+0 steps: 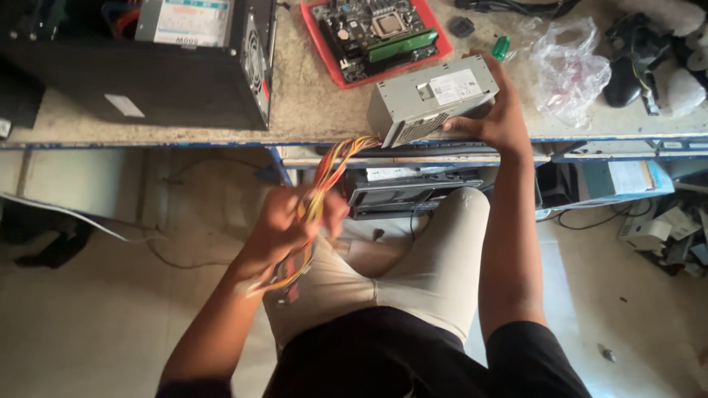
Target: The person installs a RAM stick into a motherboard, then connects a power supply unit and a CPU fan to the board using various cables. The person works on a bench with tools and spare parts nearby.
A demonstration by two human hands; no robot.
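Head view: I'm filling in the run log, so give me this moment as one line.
left hand: grips wire bundle | right hand: holds grey power supply on workbench edge | nearby: motherboard in red tray, black case

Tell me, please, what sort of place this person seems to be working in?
Most likely a computer repair workshop. A bare motherboard lies on a red tray, an open black computer case stands on the worn bench, and the hands hold a grey power supply and its coloured cable bundle.
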